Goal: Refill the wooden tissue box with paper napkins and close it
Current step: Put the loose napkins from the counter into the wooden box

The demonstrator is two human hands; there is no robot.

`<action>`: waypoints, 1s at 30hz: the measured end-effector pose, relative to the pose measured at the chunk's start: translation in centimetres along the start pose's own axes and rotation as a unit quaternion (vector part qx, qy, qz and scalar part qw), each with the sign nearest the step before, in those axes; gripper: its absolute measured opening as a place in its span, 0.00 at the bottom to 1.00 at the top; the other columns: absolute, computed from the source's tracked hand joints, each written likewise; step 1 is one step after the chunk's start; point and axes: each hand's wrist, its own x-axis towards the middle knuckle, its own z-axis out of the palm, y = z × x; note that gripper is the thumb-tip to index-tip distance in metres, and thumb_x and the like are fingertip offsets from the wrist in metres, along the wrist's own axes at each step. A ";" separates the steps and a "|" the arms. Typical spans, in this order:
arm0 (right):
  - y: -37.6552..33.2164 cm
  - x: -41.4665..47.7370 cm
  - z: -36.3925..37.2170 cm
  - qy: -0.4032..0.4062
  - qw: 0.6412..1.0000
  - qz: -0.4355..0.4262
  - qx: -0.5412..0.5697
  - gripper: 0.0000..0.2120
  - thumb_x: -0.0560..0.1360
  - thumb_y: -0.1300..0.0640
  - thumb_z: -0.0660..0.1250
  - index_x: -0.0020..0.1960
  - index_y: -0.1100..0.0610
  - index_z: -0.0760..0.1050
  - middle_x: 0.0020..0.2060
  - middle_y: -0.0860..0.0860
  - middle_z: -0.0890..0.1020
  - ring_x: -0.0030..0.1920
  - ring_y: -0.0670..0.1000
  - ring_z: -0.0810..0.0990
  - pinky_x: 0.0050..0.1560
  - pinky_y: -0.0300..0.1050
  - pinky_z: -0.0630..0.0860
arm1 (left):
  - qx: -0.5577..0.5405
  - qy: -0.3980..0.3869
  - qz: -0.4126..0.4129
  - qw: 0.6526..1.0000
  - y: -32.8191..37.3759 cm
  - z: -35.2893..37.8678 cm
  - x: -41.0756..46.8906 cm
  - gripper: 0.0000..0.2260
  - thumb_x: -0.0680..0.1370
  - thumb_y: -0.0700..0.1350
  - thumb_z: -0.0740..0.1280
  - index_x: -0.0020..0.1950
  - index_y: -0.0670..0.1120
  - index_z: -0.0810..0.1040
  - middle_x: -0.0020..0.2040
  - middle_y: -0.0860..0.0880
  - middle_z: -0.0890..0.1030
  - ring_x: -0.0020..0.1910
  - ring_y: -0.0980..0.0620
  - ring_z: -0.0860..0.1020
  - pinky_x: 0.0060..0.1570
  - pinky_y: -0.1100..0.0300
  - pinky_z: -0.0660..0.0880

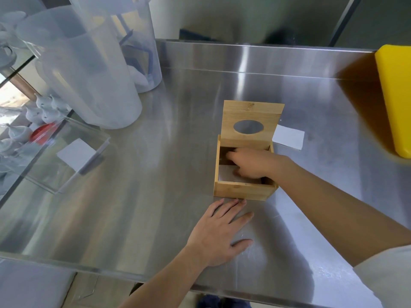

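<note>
The wooden tissue box (243,191) stands open on the steel table, its lid (252,112) with an oval hole tilted up at the back. White paper napkins (225,175) lie inside the box. My right hand (250,162) reaches into the box from the right and rests on the napkins, fingers bent; whether it grips them I cannot tell. My left hand (219,232) lies flat on the table just in front of the box, fingers spread, fingertips near its front wall. One loose white napkin (289,136) lies on the table behind the box to the right.
Tall translucent plastic containers (89,70) stand at the back left. A clear acrylic box (66,156) holding a white paper sits left. A yellow block (395,92) lies at the right edge. The steel table's (133,207) front edge runs below my left hand.
</note>
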 end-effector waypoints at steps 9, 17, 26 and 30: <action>2.4 -4.7 -4.3 0.132 0.976 -0.023 0.171 0.09 0.76 0.55 0.64 0.55 0.56 0.76 0.48 0.49 0.80 0.47 0.49 0.78 0.50 0.43 0.75 | 0.001 0.006 -0.003 1.000 0.0 0.2 -0.1 0.24 0.78 0.64 0.55 0.69 0.54 0.69 0.71 0.51 0.70 0.72 0.52 0.65 0.68 0.52 0.56; 8.5 -5.6 -5.5 0.285 0.760 -0.066 0.580 0.09 0.71 0.64 0.66 0.34 0.57 0.80 0.24 0.48 0.80 0.24 0.47 0.72 0.27 0.37 0.68 | 0.003 0.004 -0.003 1.000 0.1 0.2 0.0 0.24 0.77 0.63 0.57 0.68 0.53 0.69 0.71 0.50 0.70 0.71 0.52 0.65 0.68 0.52 0.57; 14.3 -0.1 0.0 0.335 0.828 0.254 0.371 0.20 0.76 0.56 0.65 0.66 0.60 0.70 0.62 0.57 0.76 0.58 0.54 0.75 0.59 0.46 0.69 | -0.005 0.011 -0.004 1.000 0.1 0.1 0.0 0.23 0.76 0.63 0.58 0.68 0.54 0.69 0.70 0.51 0.71 0.71 0.52 0.67 0.68 0.52 0.58; 16.3 1.5 2.3 0.209 0.920 0.246 0.221 0.30 0.78 0.46 0.57 0.75 0.51 0.50 0.75 0.55 0.59 0.74 0.57 0.57 0.71 0.62 0.56 | -0.008 0.012 -0.007 1.000 0.2 0.1 0.0 0.23 0.76 0.63 0.59 0.67 0.54 0.70 0.70 0.51 0.71 0.71 0.53 0.67 0.67 0.52 0.58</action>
